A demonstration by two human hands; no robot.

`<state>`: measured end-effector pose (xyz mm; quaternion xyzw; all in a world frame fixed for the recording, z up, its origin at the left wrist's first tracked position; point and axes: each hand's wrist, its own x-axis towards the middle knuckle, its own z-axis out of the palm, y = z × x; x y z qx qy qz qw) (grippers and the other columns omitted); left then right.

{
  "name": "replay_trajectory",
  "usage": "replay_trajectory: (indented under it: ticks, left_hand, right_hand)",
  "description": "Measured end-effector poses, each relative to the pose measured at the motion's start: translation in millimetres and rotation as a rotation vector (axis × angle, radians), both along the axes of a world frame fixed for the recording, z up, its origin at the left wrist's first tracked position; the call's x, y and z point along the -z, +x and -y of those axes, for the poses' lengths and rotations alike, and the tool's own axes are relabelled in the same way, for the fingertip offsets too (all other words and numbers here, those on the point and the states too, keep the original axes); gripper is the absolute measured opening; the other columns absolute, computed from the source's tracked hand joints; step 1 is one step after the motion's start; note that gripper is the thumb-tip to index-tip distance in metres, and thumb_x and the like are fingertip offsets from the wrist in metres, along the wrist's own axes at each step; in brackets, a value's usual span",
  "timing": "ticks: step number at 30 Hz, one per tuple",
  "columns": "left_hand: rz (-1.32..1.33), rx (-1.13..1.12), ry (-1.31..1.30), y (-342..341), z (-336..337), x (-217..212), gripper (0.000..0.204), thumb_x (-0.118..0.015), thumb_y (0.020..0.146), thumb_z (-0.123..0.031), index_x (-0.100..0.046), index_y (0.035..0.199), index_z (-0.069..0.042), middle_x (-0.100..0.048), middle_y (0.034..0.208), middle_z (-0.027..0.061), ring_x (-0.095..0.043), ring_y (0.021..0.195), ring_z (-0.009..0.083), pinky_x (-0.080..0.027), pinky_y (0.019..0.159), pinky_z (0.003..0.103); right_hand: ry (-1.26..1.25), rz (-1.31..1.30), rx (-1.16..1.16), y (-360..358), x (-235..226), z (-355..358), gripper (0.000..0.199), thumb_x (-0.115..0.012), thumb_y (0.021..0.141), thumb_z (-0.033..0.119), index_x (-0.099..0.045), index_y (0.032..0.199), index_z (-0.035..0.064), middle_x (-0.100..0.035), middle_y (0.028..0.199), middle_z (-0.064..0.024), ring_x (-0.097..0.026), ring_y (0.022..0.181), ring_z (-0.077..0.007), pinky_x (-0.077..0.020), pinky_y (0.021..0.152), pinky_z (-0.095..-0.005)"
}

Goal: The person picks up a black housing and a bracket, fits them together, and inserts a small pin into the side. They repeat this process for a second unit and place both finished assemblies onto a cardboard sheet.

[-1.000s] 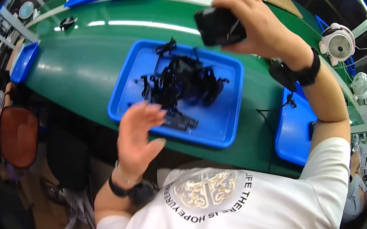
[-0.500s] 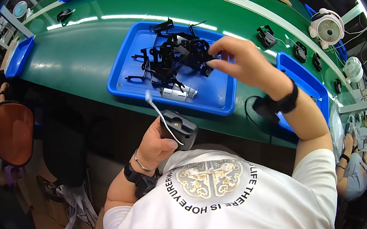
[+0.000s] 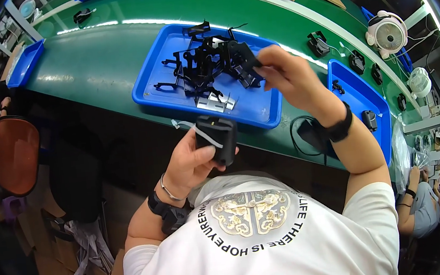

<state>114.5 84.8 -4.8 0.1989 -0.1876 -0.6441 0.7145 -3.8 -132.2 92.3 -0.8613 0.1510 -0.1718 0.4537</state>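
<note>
My left hand (image 3: 186, 160) is closed around a small black box-shaped device (image 3: 224, 137), held in front of my chest. A white cable (image 3: 208, 136) with a pale plug crosses its face. Over the right side of a blue tray (image 3: 144, 89), my right hand (image 3: 292, 77) pinches a flat black bracket (image 3: 245, 56) between thumb and fingers. A tangled heap of thin black brackets (image 3: 198, 64) fills the tray's middle. At its near side lie silver metal pieces (image 3: 214, 103).
On the right, a second blue tray (image 3: 359, 97) holds a few dark parts, with a black cable (image 3: 295, 140) beside it. Black devices (image 3: 318, 45) line the green table's (image 3: 91, 54) far side, near a pink-white fan (image 3: 386, 34). People sit at both sides; an orange-brown chair (image 3: 17, 155) stands left.
My right hand has raised a black bracket from the heap, its flat face now showing. My left hand has turned the device and lifted it slightly toward the tray.
</note>
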Motion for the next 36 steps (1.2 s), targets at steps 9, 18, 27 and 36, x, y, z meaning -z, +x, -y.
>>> replay_trajectory:
  ticks: [9,18,27,36]
  left_hand:
    - [0.122,0.000,0.170,-19,24,-7,0.053,-0.057,0.081,-0.001,-0.032,0.128,0.000,-0.051,0.115,0.0132,-0.056,0.103,0.0206,-0.052,0.083,0.034]
    - [0.467,-0.009,0.120,-50,39,-3,0.056,-0.058,0.082,0.001,-0.030,0.130,0.001,-0.051,0.118,0.0115,-0.051,0.107,0.0155,-0.044,0.092,0.029]
    - [0.326,0.137,0.244,-58,51,-5,0.051,-0.059,0.085,-0.008,-0.033,0.127,0.001,-0.054,0.111,0.0113,-0.056,0.099,0.0157,-0.052,0.079,0.028]
    - [0.281,0.120,0.265,-69,59,-14,0.050,-0.057,0.087,-0.013,-0.030,0.127,-0.001,-0.053,0.110,0.0117,-0.058,0.094,0.0172,-0.055,0.073,0.029]
  right_hand:
    - [-0.817,0.232,-0.359,-82,2,-58,0.029,-0.071,0.067,0.026,-0.055,0.086,0.0113,-0.055,0.083,-0.0036,-0.047,0.059,-0.0172,-0.0391,0.056,-0.0301]
    - [-0.916,0.202,-0.281,-118,39,-53,0.027,-0.071,0.065,0.029,-0.055,0.081,0.0140,-0.054,0.083,-0.0030,-0.043,0.061,-0.0174,-0.0381,0.065,-0.0338]
    - [-0.754,0.217,-0.262,-130,43,-45,0.026,-0.072,0.064,0.027,-0.055,0.076,0.0118,-0.054,0.081,-0.0034,-0.043,0.060,-0.0189,-0.0378,0.065,-0.0351]
    - [-0.764,0.228,-0.149,-129,48,-47,0.024,-0.073,0.063,0.027,-0.056,0.071,0.0125,-0.054,0.078,-0.0029,-0.045,0.060,-0.0191,-0.0358,0.061,-0.0334]
